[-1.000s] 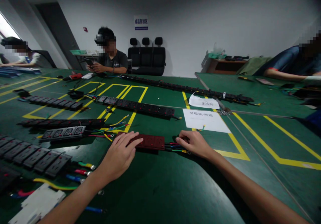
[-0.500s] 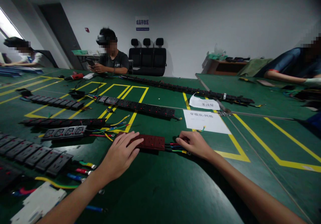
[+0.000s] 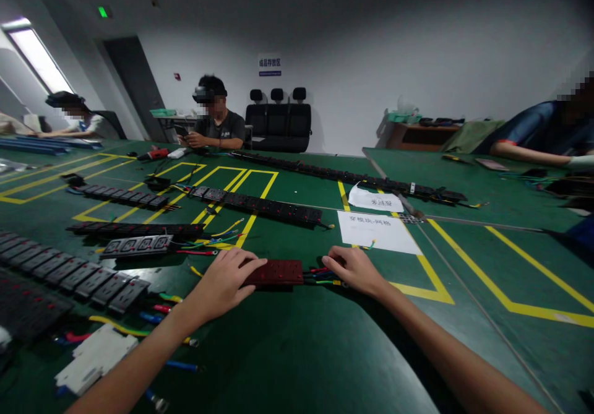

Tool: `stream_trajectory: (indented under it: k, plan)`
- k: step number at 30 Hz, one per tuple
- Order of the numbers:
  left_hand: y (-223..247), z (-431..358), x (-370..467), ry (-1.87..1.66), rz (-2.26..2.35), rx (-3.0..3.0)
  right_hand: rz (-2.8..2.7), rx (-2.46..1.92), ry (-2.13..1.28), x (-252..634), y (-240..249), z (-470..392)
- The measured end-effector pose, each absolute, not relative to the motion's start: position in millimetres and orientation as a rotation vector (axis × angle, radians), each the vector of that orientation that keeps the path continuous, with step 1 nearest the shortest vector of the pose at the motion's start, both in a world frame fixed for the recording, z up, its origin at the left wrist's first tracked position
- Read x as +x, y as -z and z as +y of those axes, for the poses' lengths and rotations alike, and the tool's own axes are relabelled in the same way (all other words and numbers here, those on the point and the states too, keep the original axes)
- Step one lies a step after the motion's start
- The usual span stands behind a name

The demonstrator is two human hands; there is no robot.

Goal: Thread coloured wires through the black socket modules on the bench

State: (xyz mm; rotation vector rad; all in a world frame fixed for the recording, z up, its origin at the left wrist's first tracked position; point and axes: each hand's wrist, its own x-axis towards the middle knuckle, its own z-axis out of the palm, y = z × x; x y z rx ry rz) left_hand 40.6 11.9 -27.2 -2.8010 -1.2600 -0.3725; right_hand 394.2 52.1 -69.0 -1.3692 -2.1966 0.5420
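Observation:
In front of me a dark red socket strip [image 3: 282,271] lies crosswise on the green table [image 3: 278,352]. My left hand [image 3: 228,283] grips its left part from above, fingers over the top and thumb along the near side, hiding that end. Red, blue, black and yellow-green wires [image 3: 319,274] come out of the strip's right end. At those wires my right hand [image 3: 355,268] is closed, its thumb and index finger pinched around some of them. A wire with a yellow sleeve and ring terminal [image 3: 338,283] sticks out just below that hand.
Black socket strips [image 3: 83,271] with wires lie to the left, by a white plastic part [image 3: 97,357]. Farther back are a long strip [image 3: 264,207], paper sheets [image 3: 378,231] and yellow tape lines. A person [image 3: 227,126] holds a phone across the table; others sit left and right.
My view has tilted up slightly and turned left. The fingers of my left hand have drawn closer together around the red strip. My right hand stays at the wires.

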Motion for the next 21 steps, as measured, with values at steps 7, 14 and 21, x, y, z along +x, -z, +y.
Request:
stream_trajectory:
  k: [7,14,21]
  plan:
    - [3.4,-3.3,48.2,0.303,-1.200,-2.966,-2.089,-1.333,-0.569,394.4,70.6,53.6]
    - [-48.9,16.3,9.1,0.173,-1.111,-2.805,-2.066,-1.321,-0.538,393.5,72.3,54.9]
    - [-96.5,89.6,-66.0,0.167,-1.268,-2.580,-2.145,-1.352,-0.466,392.7,72.7,55.2]
